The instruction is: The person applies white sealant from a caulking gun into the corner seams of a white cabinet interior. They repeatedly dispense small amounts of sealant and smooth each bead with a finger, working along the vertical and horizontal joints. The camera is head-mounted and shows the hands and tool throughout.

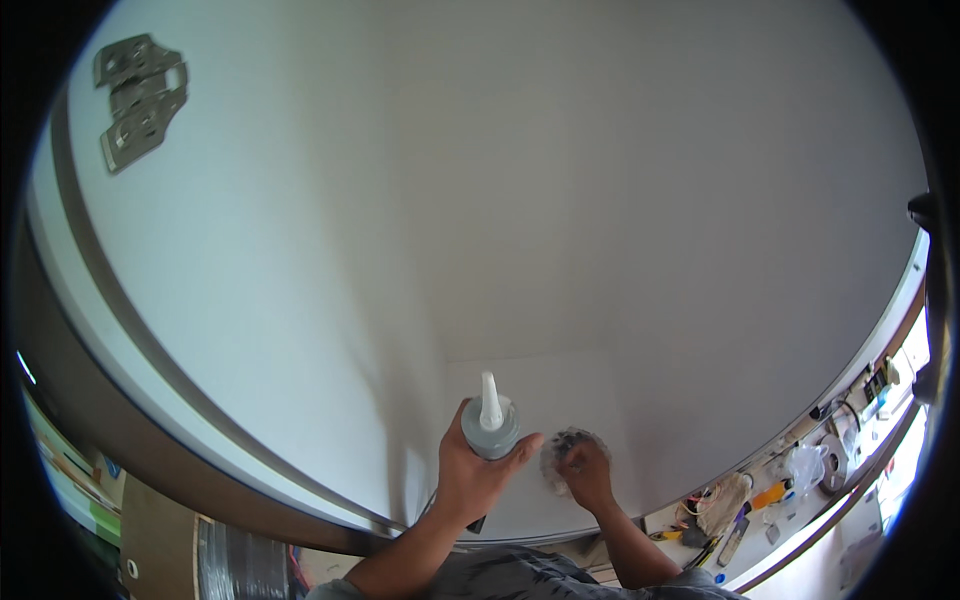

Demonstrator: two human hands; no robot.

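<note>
In the lower centre, the left hand [468, 484] grips a round, greyish bottle [488, 440] with a tapering white nozzle [490, 402], while the right hand [590, 477] curls over a clear bag [552, 472] of dark bits, its grip impossible to tell, beneath pale walls [510, 200].

No text, label, brand, number or sign can be read here.
</note>
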